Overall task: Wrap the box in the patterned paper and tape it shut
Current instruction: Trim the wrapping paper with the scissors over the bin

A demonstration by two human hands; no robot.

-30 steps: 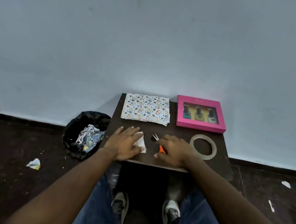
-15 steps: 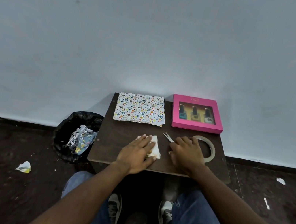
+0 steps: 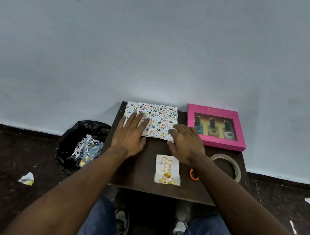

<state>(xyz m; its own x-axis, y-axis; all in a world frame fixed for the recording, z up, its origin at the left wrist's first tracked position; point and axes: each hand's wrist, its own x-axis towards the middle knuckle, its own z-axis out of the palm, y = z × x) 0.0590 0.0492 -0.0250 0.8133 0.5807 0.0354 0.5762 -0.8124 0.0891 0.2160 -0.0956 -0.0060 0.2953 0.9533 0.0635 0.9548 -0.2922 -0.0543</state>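
Observation:
A folded sheet of patterned paper (image 3: 158, 116) lies at the back left of the small dark table (image 3: 137, 173). My left hand (image 3: 130, 133) lies flat with straight fingers on the paper's left part. My right hand (image 3: 185, 142) reaches the paper's near right corner, fingers loosely bent; whether it pinches the edge is unclear. The pink box (image 3: 216, 127) with three nail polish bottles sits at the back right. A roll of clear tape (image 3: 228, 166) lies right of my right wrist.
A "Happy Birthday" card (image 3: 168, 169) lies near the table's front. An orange scissors handle (image 3: 193, 175) shows beside my right forearm. A black bin (image 3: 81, 144) with paper scraps stands left of the table. Paper bits lie on the dark floor. A wall is close behind.
Both hands have left the card and scissors at the front and moved back to the patterned paper. The card now lies uncovered.

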